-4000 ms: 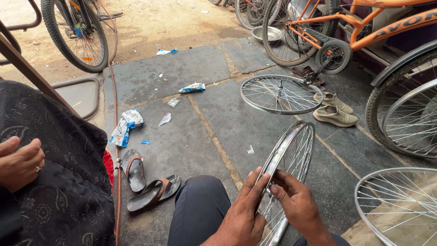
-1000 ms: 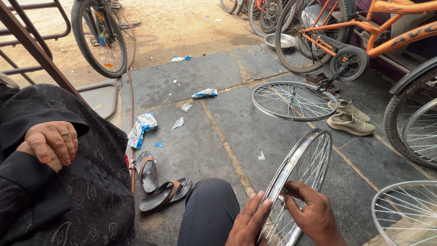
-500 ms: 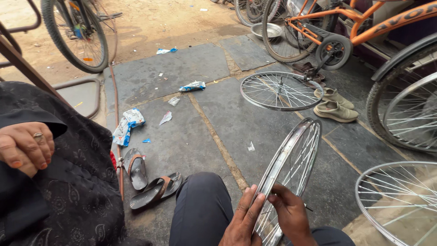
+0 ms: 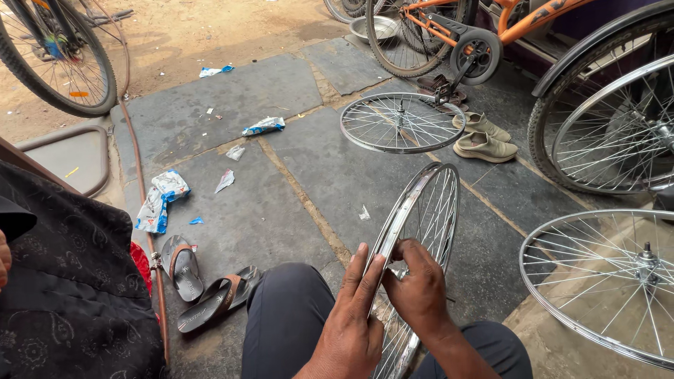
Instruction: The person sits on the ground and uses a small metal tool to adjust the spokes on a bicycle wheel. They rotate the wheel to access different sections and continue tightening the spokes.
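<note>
Spoked wheel rim (image 4: 421,210) stands on edge between the knees, its plane running from 6 o'clock toward 1 o'clock, top tilted away. Left hand (image 4: 351,319): fingers extended together, flat against the rim's left edge. Right hand (image 4: 418,288): fingers curled shut around the spokes, apparently pinching something; view unclear.

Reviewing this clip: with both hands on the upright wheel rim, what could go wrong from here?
1. The left hand lies flat on the wheel rim while the right hand reaches in among the spokes; if the wheel turns, fingers could get pinched.
2. The rim stands upright between the knees, steadied only by the hands; it could tip onto the stone floor.
3. Sandals lie close beside the leg, a possible trip hazard.
</note>
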